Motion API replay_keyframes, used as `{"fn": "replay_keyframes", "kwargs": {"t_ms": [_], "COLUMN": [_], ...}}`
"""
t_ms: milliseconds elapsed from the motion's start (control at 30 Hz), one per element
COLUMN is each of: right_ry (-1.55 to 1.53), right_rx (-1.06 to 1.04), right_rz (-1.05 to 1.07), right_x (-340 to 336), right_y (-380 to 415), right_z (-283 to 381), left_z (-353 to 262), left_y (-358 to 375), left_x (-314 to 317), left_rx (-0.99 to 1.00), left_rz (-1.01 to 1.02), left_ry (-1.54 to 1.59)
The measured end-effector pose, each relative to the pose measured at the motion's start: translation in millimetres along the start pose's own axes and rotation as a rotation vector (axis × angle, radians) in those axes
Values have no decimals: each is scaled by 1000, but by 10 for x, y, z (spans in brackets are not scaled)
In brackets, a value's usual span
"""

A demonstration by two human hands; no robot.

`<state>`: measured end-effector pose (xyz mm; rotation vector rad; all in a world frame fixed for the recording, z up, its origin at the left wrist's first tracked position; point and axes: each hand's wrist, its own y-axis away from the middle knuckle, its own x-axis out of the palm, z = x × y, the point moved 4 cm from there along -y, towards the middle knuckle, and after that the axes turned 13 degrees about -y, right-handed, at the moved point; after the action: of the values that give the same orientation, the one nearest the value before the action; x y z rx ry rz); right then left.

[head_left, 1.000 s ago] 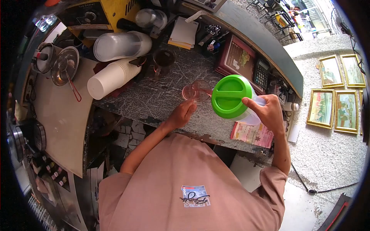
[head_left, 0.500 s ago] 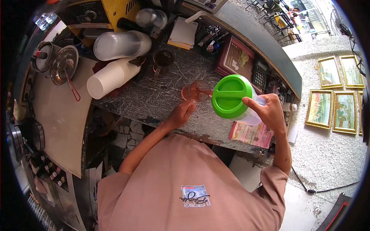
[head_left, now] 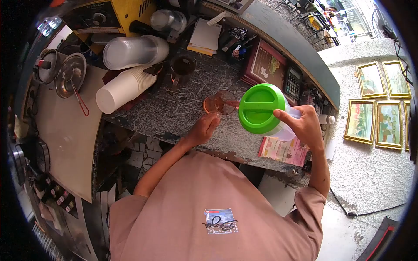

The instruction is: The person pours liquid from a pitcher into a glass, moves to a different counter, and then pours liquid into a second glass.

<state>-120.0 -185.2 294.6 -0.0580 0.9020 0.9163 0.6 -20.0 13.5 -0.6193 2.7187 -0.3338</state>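
My right hand (head_left: 305, 126) is closed round the handle of a clear pitcher (head_left: 285, 130) with a green lid (head_left: 262, 108). The pitcher is tilted to the left, and a reddish stream runs from it into a glass mug (head_left: 220, 102). My left hand (head_left: 203, 128) is closed at the near side of the mug, fingers on its handle. Reddish liquid shows in the mug. A second glass mug (head_left: 183, 66) with dark contents stands further back on the scratched dark counter (head_left: 174, 108).
Stacked white paper cups (head_left: 114, 96) and clear plastic cups (head_left: 130, 52) lie at the left. Behind are a yellow cup sealer (head_left: 126, 17) and papers (head_left: 205, 35). Dark red menus (head_left: 265, 63), a calculator (head_left: 293, 82) and a pink booklet (head_left: 283, 151) lie at the right.
The view has shifted very slightly. The hands, the pitcher and the mug hold nearly the same positions, and the liquid is still flowing.
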Motion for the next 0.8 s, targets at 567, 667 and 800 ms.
{"fn": "replay_keyframes", "kwargs": {"t_ms": [567, 667, 800], "right_ry": [24, -13, 16], "right_rx": [-12, 5, 5], "right_rz": [5, 7, 11], "right_x": [-12, -11, -21], "right_y": [-20, -4, -2], "right_z": [-21, 7, 13], "left_z": [16, 24, 22], "left_y": [0, -9, -6], "left_x": [-23, -7, -16], "left_rx": [-68, -58, -39], "left_rz": [62, 68, 57], "left_ry": [43, 60, 46]}}
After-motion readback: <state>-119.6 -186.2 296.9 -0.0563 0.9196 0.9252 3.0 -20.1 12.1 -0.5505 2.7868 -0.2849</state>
